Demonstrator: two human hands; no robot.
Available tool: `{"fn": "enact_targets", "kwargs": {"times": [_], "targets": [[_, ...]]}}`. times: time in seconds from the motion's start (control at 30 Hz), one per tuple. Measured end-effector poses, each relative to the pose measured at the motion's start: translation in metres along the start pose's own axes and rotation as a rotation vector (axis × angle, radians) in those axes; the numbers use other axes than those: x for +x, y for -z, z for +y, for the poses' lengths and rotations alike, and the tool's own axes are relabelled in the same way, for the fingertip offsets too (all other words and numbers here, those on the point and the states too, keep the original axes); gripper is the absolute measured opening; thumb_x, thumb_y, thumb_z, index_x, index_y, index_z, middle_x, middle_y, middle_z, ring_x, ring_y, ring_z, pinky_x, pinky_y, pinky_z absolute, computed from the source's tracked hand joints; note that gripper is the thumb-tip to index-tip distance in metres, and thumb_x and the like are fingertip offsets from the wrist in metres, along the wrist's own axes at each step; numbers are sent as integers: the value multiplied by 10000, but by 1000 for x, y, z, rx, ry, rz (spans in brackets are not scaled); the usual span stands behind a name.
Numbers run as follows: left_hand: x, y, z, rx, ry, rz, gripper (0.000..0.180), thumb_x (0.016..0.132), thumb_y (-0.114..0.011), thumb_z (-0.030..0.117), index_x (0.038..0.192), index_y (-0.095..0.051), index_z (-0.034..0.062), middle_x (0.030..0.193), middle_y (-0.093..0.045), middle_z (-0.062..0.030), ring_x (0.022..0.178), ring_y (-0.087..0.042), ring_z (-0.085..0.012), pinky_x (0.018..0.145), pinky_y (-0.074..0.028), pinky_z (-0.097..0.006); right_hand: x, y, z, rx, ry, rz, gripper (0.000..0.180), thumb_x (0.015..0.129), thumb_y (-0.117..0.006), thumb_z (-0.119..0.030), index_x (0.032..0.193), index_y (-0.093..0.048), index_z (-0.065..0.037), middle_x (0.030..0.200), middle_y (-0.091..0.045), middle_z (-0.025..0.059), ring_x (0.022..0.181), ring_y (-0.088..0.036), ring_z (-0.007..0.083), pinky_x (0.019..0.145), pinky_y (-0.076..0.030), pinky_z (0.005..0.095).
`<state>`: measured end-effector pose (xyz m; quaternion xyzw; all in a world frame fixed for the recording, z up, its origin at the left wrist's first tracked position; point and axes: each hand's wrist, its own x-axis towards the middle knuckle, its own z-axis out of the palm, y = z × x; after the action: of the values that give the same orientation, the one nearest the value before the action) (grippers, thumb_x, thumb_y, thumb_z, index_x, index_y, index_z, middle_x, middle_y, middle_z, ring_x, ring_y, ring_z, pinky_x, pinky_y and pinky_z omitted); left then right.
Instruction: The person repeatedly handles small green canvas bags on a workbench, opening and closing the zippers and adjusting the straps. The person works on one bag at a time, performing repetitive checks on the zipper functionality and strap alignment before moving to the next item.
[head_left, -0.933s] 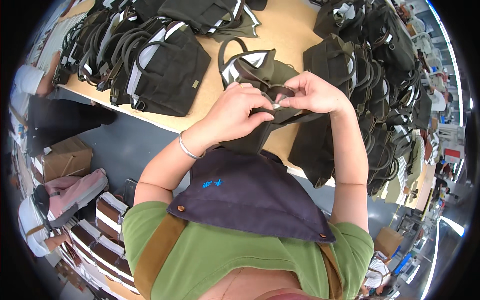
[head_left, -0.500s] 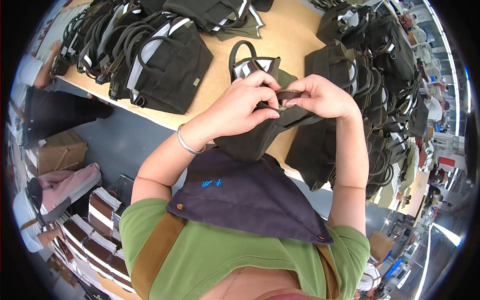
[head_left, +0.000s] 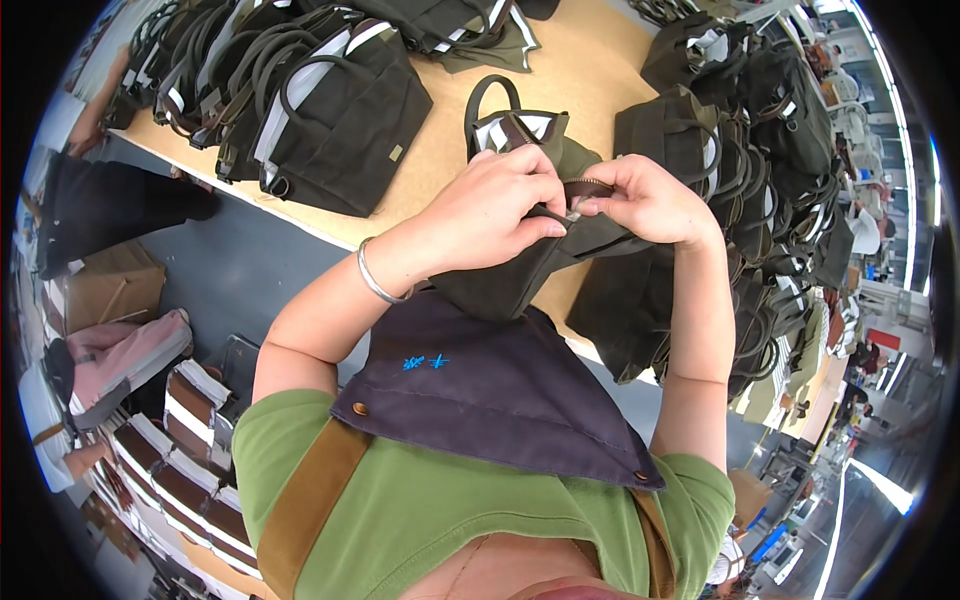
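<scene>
A dark olive handbag [head_left: 497,278] is held tilted between my hands at the table's edge, in front of my dark apron [head_left: 500,405]. One loop handle [head_left: 487,95] stands up at its far side, and white lining shows below it. My left hand [head_left: 500,205], with a silver bangle at the wrist, pinches the bag's opening edge with bent fingers. My right hand [head_left: 655,200] grips the brown zipper [head_left: 588,187] with its metal teeth, thumb and fingers closed on it. Both sets of fingertips nearly meet at the zipper's end; the exact hold there is partly hidden.
Rows of similar dark handbags [head_left: 355,120] stand on the tan tabletop [head_left: 440,135] at left, with more bags [head_left: 665,140] close by my right arm. On the left floor are a cardboard box [head_left: 110,290] and stacks of brown-and-white pieces [head_left: 160,455]. Another person [head_left: 110,215] stands at left.
My left fingers have curled in closer to the zipper's end. My right hand keeps its pinch, and the bag stays almost in place while the view shifts slightly.
</scene>
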<state>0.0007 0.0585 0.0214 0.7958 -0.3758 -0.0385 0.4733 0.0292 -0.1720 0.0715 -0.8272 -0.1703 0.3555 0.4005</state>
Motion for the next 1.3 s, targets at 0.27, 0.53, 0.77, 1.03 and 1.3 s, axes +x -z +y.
{"fn": "enact_targets", "kwargs": {"times": [0.27, 0.53, 0.77, 1.03, 1.3], "targets": [[2, -1, 0, 61, 19, -32, 147, 811, -729, 185, 867, -625, 98, 872, -629, -21, 862, -601, -229, 764, -385, -368, -1, -3, 3, 159, 59, -14, 182, 848, -637, 47, 1020, -694, 55, 844, -701, 28, 786, -574, 51, 735, -497, 237], [0, -3, 4, 25, 58, 5, 139, 816, -727, 194, 837, -640, 88, 839, -628, -39, 836, -597, -245, 775, -387, -378, -3, -6, 8, 225, 71, -10, 155, 859, -640, 49, 1004, -692, 65, 803, -664, 0, 740, -532, 28, 678, -468, 212], [-1, -4, 5, -18, 79, 35, 139, 789, -732, 180, 793, -651, 67, 828, -630, -56, 800, -599, -268, 753, -395, -383, -4, -8, 10, 178, 98, -2, 73, 875, -651, 15, 926, -692, 46, 617, -461, -79, 580, -348, 10, 488, -296, 223], [-1, -7, 6, -28, 107, 68, 135, 763, -735, 161, 769, -648, 58, 824, -623, -58, 757, -598, -262, 729, -385, -378, -6, -9, 7, 182, 111, 9, 79, 884, -639, 3, 811, -647, 31, 614, -432, -82, 585, -346, 11, 496, -293, 226], [-2, -8, 8, -28, 148, 92, 130, 752, -734, 150, 754, -636, 65, 818, -617, -48, 785, -599, -248, 766, -381, -378, -11, -10, -1, 263, 72, 28, 133, 876, -594, 9, 948, -703, 33, 659, -524, -69, 618, -393, 17, 542, -330, 216]]}}
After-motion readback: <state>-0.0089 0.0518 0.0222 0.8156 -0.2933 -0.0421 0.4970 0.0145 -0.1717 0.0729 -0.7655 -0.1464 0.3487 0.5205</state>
